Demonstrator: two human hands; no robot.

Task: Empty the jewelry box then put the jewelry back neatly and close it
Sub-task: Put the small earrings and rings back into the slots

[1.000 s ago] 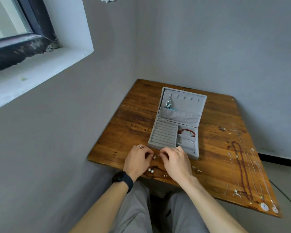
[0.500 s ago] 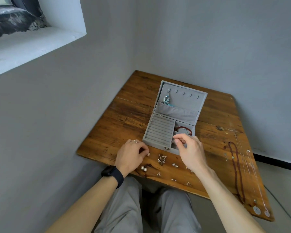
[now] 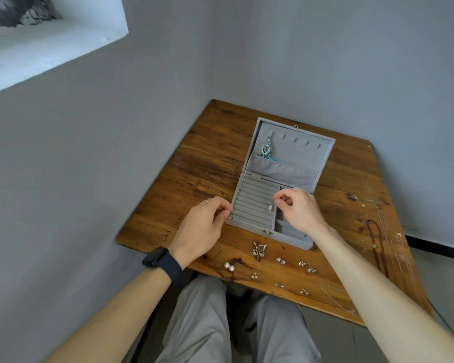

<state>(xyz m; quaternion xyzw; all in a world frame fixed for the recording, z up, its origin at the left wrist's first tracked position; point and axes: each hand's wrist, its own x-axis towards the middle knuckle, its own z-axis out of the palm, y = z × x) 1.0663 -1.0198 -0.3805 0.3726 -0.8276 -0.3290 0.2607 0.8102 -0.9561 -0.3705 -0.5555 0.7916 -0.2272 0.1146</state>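
A grey jewelry box stands open on the wooden table, its lid upright with a blue-and-silver pendant hanging inside. My right hand pinches a small drop earring over the right end of the ring rolls. My left hand pinches a small earring at the box's front-left corner. My right hand hides most of the right-hand compartments.
Loose earrings lie in front of the box: a heart pair, two pearls, and several small studs. A dark red bead necklace and thin chains stretch along the table's right side. Grey walls close in behind and left.
My right hand moved left from the right compartments to the ring rolls, an earring now dangling from it. My left hand rose from the table to the box's front-left corner.
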